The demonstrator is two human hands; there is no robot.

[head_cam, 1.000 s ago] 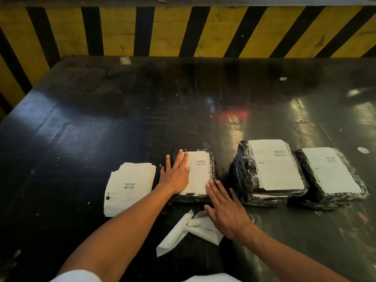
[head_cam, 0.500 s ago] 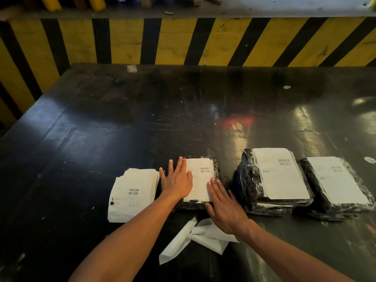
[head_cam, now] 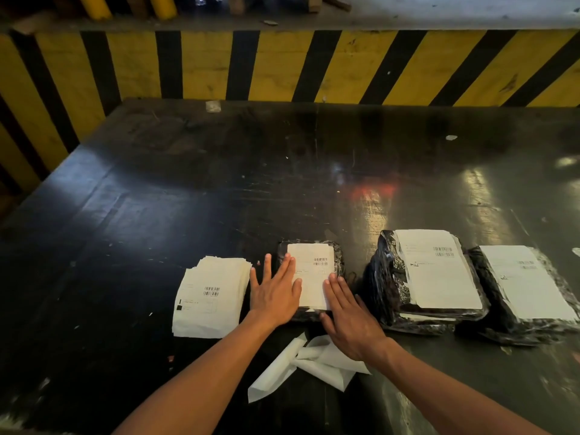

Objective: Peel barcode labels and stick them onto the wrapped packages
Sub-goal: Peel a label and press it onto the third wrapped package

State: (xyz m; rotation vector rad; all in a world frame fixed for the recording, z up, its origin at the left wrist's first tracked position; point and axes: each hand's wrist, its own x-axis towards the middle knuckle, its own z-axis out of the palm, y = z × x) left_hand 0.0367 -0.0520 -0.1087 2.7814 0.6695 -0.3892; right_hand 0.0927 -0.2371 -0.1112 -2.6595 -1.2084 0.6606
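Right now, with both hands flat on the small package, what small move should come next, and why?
Probably lift both hands: the left hand and right hand already press the label flat on the small package. Then take one from the label stack.

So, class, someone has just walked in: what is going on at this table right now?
A person is labelling black-wrapped packages. Both the left hand and the right hand lie flat on the small package, pressing down its barcode label. Two larger packages to the right already carry labels. A stack of unused labels lies to the left, with crumpled backing paper nearer the person.
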